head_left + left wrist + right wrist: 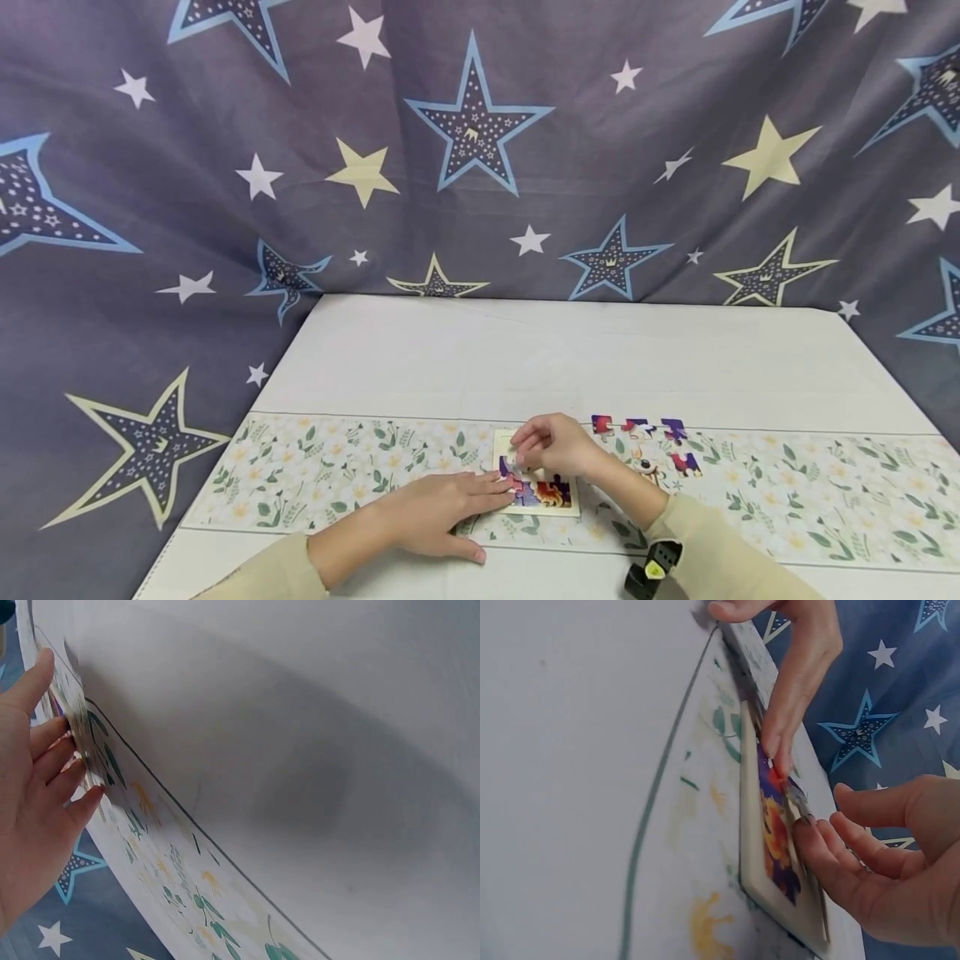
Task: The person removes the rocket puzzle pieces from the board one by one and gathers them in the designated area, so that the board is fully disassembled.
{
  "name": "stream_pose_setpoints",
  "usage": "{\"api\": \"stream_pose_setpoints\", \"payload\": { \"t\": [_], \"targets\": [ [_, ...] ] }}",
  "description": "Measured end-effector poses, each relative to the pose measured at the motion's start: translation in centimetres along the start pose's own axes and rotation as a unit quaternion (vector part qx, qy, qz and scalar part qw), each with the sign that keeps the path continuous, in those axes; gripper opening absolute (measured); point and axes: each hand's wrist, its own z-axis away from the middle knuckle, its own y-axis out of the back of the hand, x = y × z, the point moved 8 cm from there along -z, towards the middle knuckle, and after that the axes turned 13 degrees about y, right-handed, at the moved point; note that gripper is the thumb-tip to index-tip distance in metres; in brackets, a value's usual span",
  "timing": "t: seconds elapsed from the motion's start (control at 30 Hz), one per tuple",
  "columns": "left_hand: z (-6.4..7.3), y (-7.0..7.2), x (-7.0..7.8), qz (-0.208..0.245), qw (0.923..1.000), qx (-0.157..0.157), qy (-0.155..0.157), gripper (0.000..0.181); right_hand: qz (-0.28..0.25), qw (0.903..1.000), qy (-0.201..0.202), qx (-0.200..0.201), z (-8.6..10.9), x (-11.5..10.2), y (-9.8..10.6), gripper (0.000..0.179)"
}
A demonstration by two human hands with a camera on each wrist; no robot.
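A shallow cream puzzle tray (546,511) lies on the floral strip, its lower part filled with colourful joined pieces (551,493). My left hand (446,510) lies palm down at the tray's left side, fingers straight, their tips touching the pieces inside. Over the upper part of the tray, my right hand (558,446) bends its fingers downward and holds a puzzle piece (798,799) at the fingertips. That piece is tilted against the assembled part in the right wrist view. The right hand hides much of the tray's upper right from the head camera.
Several loose puzzle pieces (674,430) lie right of the tray, in purple, red and pale colours. A white table (420,358) carries the flowered strip (750,517) across it. Behind hangs a star-patterned cloth (480,233). A black device (651,570) sits at the right wrist.
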Motion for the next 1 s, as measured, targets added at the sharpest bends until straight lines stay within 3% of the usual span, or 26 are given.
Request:
{"api": "stream_pose_setpoints", "payload": {
  "t": [0.33,0.57,1.0],
  "targets": [
    [0.0,0.0,0.1,-0.008,1.0000,0.004,0.000,0.069,0.026,0.9995,-0.016,-0.004,-0.2,0.6,-1.0,0.012],
    [0.0,0.1,0.2,-0.012,0.9999,0.002,0.000,0.069,0.053,0.9986,0.000,-0.010,-0.3,0.1,-1.1,0.010],
    [0.1,0.3,0.3,-0.016,0.9999,0.000,0.001,0.070,0.054,0.9981,-0.019,0.023,-0.7,0.4,0.1,0.012]
  ]
}}
